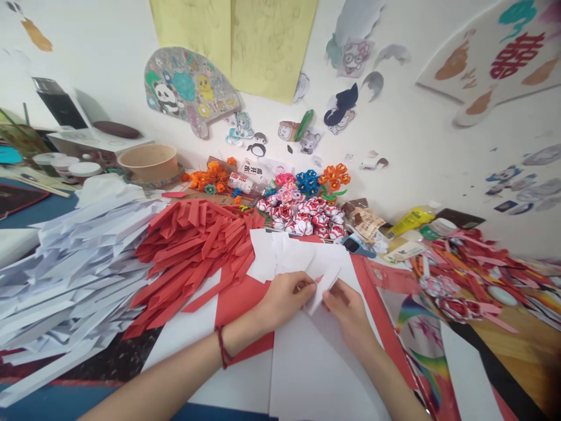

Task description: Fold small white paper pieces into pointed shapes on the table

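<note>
A narrow folded white paper strip (323, 287) is held slanting between both hands, over large white sheets (315, 362). My left hand (287, 299) pinches its left side, with thumb and index finger together. On its right edge, the thumb and fingers of my right hand (348, 307) are closed. Just beyond the hands lie several loose white paper pieces (280, 254). A bit of red shows beside the strip near my left fingertips. Red paper (239, 298) lies partly under the white sheets.
Piles of folded white strips (87, 280) and red strips (197, 251) cover the left. Red-and-white paper flowers (307, 216) sit at the back, near a smartwatch (352, 245). A yellow bottle (412, 219) and colourful scraps (473, 263) lie at the right.
</note>
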